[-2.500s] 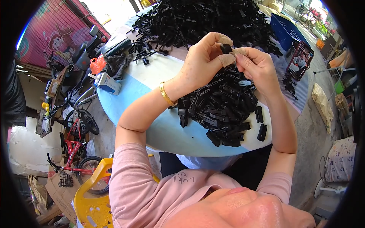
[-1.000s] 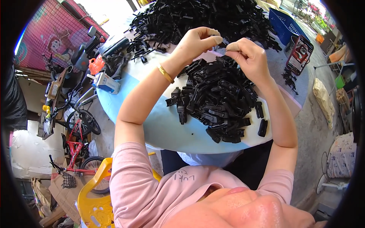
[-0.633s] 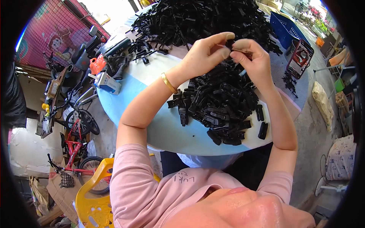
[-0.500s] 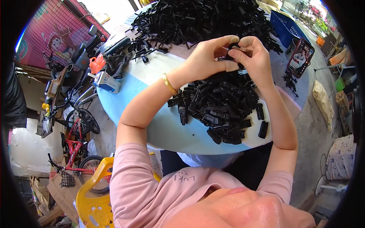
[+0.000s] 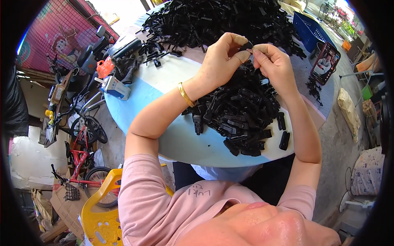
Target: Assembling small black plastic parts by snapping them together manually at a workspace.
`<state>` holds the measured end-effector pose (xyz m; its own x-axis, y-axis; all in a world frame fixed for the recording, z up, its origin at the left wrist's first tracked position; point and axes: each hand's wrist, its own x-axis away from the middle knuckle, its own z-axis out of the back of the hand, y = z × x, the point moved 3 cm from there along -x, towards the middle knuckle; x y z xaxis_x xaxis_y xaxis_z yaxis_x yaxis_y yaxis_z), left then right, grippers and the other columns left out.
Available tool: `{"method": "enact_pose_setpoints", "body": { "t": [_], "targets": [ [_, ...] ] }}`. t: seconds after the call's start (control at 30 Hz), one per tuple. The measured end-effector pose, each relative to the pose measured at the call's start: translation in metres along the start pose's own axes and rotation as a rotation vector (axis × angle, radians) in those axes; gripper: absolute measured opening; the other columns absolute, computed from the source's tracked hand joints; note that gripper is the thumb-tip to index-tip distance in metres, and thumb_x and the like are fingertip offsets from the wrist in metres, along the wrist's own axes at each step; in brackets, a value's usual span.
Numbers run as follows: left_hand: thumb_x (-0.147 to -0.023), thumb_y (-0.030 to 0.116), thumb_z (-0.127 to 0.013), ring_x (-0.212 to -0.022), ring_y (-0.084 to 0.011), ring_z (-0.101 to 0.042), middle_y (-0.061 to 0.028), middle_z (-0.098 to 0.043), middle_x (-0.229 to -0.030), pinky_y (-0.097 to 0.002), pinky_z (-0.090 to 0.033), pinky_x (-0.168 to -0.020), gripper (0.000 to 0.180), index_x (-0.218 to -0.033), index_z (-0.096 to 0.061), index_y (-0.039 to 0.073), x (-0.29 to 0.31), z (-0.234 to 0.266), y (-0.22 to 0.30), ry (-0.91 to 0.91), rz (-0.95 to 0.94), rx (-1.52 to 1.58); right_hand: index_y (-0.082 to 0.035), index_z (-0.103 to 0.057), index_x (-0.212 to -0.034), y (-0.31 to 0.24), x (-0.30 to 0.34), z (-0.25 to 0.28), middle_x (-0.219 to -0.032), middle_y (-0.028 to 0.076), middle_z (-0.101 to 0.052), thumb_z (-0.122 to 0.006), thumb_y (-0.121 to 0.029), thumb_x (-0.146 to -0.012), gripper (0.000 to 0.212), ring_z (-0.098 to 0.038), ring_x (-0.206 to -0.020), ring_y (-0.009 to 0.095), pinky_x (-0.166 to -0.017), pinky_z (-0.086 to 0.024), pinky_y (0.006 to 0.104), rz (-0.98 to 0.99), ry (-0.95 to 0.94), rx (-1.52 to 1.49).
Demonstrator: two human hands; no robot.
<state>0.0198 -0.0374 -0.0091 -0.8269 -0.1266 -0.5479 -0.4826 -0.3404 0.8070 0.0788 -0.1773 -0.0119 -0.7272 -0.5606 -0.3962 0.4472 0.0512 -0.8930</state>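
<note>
Above the table, my left hand (image 5: 221, 59) pinches a small black plastic part (image 5: 246, 46) between thumb and fingertips. My right hand (image 5: 276, 69) meets it from the other side, its thumb and forefinger pressed together close to the part. What the right fingertips hold, if anything, is too small to tell. Tan coverings wrap several fingertips of both hands. Directly beneath lies a heap of black plastic clips (image 5: 234, 112), with a few loose ones at its near right edge. A far larger mound of thin black plastic pieces (image 5: 213, 20) fills the table's far side.
The round table (image 5: 176, 141) has a pale blue and white cover. A blue plastic basket (image 5: 310, 30) and a propped phone (image 5: 325, 63) stand at right. At left lie a blue-white carton (image 5: 117, 88) and dark gloves (image 5: 127, 65). A yellow chair (image 5: 100, 217) and red bicycle (image 5: 80, 160) are beyond.
The right fingers have closed to a tight pinch, and a flat brownish piece seen there earlier is now mostly hidden. The left hand has risen slightly; its thumb now presses against the black part.
</note>
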Motion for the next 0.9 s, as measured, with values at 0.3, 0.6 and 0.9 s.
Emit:
{"method": "enact_pose_setpoints", "body": {
  "t": [0.3, 0.6, 0.9],
  "targets": [
    [-0.075, 0.004, -0.065, -0.075, -0.0122, -0.061, -0.0077, -0.064, -0.084, -0.0237, -0.048, -0.066, 0.017, -0.089, -0.057, -0.001, 0.007, 0.0, 0.016, 0.093, -0.124, -0.138, -0.003, -0.059, -0.091, -0.009, 0.004, -0.005, -0.064, -0.001, -0.052, -0.053, -0.016, -0.087, 0.015, -0.034, -0.046, 0.0, -0.041, -0.024, 0.0147, -0.1, -0.018, -0.044],
    [-0.078, -0.001, -0.058, -0.086, -0.016, -0.061, -0.0115, -0.06, -0.097, -0.0268, -0.048, -0.073, 0.029, -0.105, -0.049, 0.0, -0.005, 0.0, 0.013, 0.081, -0.253, 0.065, -0.001, -0.057, -0.096, -0.008, 0.002, 0.001, -0.075, 0.001, -0.055, -0.057, -0.014, -0.085, 0.016, -0.045, -0.06, 0.001, -0.053, -0.035, 0.0133, 0.067, 0.022, -0.004],
    [-0.088, 0.006, -0.044, -0.094, -0.0228, -0.058, -0.0129, -0.054, -0.102, -0.0367, -0.05, -0.085, 0.029, -0.116, -0.044, -0.002, -0.008, 0.005, 0.009, -0.26, 0.35, 0.94, 0.0, -0.058, -0.093, -0.019, 0.007, 0.011, -0.086, 0.001, -0.059, -0.063, 0.0, -0.078, 0.016, -0.055, -0.078, 0.005, -0.071, -0.045, 0.018, 0.382, 0.072, 0.142]
  ]
}}
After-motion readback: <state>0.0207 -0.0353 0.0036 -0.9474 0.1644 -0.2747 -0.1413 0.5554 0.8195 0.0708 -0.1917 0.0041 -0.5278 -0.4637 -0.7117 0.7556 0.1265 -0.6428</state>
